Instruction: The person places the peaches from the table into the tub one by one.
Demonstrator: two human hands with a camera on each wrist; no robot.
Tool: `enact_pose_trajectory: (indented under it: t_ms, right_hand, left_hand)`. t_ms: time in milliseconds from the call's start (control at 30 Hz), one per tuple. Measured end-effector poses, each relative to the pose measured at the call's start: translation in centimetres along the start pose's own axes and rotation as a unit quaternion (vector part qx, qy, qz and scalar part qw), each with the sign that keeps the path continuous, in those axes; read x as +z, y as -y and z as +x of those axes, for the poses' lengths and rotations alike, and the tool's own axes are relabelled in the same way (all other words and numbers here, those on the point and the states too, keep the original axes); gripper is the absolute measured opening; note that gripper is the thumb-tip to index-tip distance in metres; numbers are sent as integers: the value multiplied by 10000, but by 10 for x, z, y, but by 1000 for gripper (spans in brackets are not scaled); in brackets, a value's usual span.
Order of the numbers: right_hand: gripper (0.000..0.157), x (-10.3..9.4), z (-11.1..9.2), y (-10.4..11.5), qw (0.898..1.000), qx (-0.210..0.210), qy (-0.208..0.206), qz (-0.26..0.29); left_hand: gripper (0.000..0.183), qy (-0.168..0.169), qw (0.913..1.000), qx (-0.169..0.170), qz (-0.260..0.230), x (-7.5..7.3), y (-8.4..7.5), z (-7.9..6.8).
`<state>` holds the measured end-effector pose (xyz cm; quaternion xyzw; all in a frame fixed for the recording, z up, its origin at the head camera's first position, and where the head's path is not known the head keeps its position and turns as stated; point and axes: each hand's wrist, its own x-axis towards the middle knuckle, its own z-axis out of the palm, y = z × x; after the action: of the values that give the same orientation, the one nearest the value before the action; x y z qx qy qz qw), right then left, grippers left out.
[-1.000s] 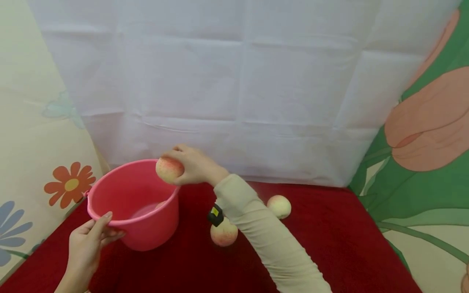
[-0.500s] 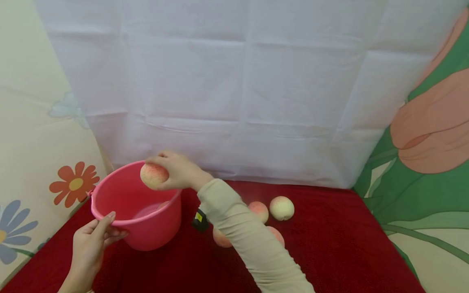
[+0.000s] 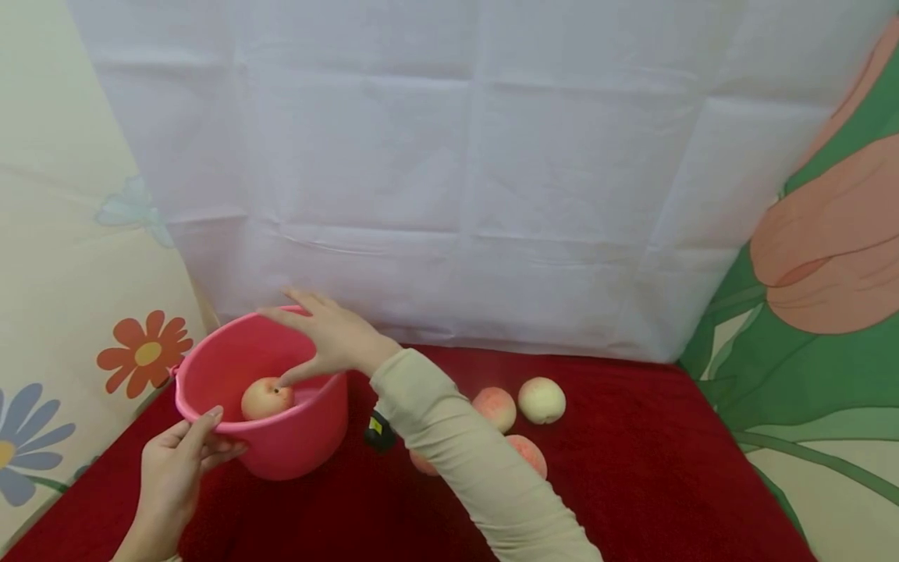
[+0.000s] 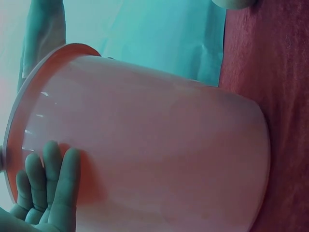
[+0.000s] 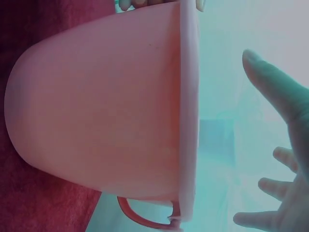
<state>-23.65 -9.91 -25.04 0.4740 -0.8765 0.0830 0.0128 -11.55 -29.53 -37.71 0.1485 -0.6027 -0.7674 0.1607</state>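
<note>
A pink bucket (image 3: 298, 441) stands upright on the red cloth. My left hand (image 3: 172, 472) grips its near-left rim, thumb over the edge and fingers along the outer wall (image 4: 145, 140). Over the bucket's mouth, my right hand (image 3: 337, 336) has its fingers and thumb spread with nothing held between them. Below it, a pale peach (image 3: 263, 400) is inside the bucket, its stem hollow showing. The right wrist view shows the spread thumb and fingers of the right hand (image 5: 285, 154) above the bucket's rim. The bottom of the bucket is mostly hidden by its near wall.
On the cloth (image 3: 632, 453) right of the bucket lie several more peaches: a pale one (image 3: 541, 400), a redder one (image 3: 495, 408) and others partly behind the right sleeve (image 3: 477, 460). A black box-like device (image 3: 379, 432) shows by the right cuff. A white sheet (image 3: 449, 172) hangs behind.
My right hand moved left over the bucket with a peach, then let it go; the peach is now inside. The left hand keeps its grip on the rim.
</note>
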Motion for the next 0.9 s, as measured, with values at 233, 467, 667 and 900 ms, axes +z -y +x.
enact_pose_trajectory:
  t_ms: [233,467,667,900]
  right_hand:
    - [88,-1,-7,-6,9999,74,50,46]
    - [82,-4,-15,-12,10000,-29,21,-9]
    - [66,-6,-23,-21,9998,-153,-107,-59]
    - [47,-9,-39,-34,9991,-245,-331,48]
  left_hand:
    - [22,15,10000,1,81,3,-5,-3]
    - [23,47,9998,-162,-81,11,-17,-11]
    - [23,-61,9999,-148,3,8,-12,-7]
    - [23,-83,9997,-209,65,9,-12,-5]
